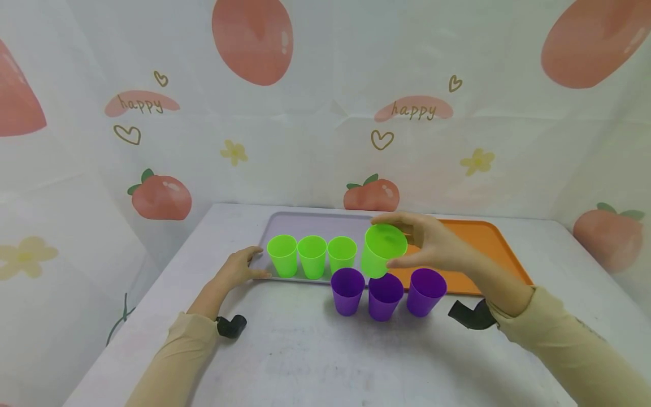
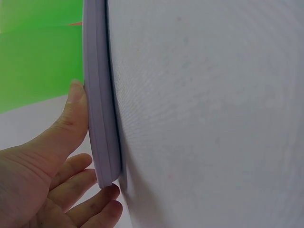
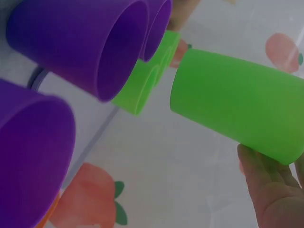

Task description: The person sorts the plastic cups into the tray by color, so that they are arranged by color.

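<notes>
My right hand [image 1: 432, 243] grips a bright green cup [image 1: 376, 257] between thumb and fingers, raised and tilted behind the purple cups. In the right wrist view this green cup [image 3: 237, 102] is off the surface, with fingertips against its side. Three more green cups [image 1: 282, 257] stand in a row along the front of the pale lilac tray [image 1: 325, 221]. My left hand [image 1: 238, 268] holds that tray's front left corner. In the left wrist view, the thumb touches the lilac rim [image 2: 99, 109] and the other fingers bend around the corner.
Three purple cups [image 1: 347, 293] stand upright on the white table [image 1: 285, 345], just before the trays. An orange tray [image 1: 470, 237] lies at the right beside the lilac one. A printed cloth [image 1: 315, 147] hangs behind the table.
</notes>
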A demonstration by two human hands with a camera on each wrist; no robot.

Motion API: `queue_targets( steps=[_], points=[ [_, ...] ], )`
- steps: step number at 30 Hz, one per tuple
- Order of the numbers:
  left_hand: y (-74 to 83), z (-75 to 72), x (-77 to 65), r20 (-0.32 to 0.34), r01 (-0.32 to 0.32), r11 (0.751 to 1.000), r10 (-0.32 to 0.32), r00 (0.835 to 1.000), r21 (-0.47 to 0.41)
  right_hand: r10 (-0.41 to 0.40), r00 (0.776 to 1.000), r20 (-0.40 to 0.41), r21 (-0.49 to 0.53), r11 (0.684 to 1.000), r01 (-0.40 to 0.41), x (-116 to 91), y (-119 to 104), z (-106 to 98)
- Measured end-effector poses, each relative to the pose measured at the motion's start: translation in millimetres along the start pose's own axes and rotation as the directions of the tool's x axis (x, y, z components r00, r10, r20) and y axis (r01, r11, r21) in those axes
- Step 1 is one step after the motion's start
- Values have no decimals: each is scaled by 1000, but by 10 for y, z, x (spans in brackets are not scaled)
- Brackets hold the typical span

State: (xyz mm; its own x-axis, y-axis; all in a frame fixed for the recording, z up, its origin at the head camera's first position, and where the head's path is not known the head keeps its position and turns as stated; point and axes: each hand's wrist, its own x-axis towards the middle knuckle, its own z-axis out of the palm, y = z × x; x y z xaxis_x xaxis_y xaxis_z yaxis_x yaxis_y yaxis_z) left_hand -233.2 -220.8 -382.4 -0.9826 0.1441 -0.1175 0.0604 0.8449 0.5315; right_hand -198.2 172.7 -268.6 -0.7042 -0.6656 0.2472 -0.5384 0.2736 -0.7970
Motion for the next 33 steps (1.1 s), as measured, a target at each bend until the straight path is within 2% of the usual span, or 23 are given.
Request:
queue_targets(
  steps=[16,33],
  points=[
    [-11,13,10,-6,3,1000,-3,1000,2,-6,998,55,40,999,3,64,257,-220],
    [2,11,1,-10,0,1000,1,1000,9,7,990,141,39,999,-12,282,518,-361]
  ],
)
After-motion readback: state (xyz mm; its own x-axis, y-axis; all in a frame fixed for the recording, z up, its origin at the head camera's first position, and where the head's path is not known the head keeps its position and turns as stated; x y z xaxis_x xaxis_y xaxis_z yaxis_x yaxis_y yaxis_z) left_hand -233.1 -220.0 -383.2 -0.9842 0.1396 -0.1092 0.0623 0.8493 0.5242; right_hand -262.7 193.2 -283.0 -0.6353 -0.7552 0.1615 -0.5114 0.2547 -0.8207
